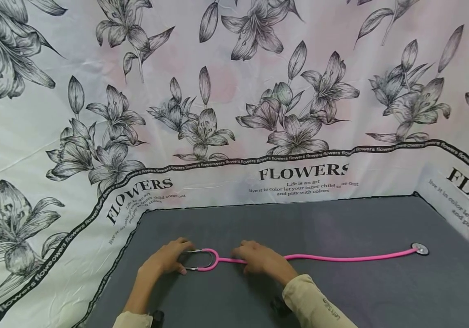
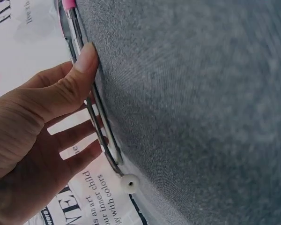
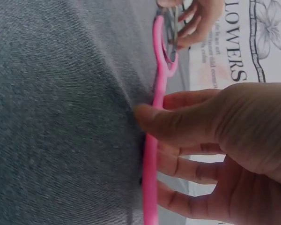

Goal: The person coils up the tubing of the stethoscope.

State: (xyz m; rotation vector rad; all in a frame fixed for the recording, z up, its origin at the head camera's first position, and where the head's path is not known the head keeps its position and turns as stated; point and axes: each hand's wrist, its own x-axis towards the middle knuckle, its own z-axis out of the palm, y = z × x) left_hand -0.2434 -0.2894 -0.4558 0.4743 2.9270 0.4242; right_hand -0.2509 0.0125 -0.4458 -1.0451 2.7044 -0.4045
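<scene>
A pink stethoscope (image 1: 341,259) lies stretched across the grey table, its round metal chest piece (image 1: 420,248) at the far right. At its left end, my left hand (image 1: 168,257) holds the metal ear tubes between thumb and fingers. A pale ear tip (image 2: 129,183) sticks out past those fingers in the left wrist view. My right hand (image 1: 259,259) is over the pink tubing, just right of the Y-shaped fork. In the right wrist view, its thumb (image 3: 164,123) crosses the tubing, with the other fingers along the opposite side.
The grey tabletop (image 1: 361,291) extends around the stethoscope. Behind it and to both sides hangs a white sheet (image 1: 218,182) printed with lilies and the word FLOWERS. A dark band is at each wrist, below the beige sleeves (image 1: 312,300).
</scene>
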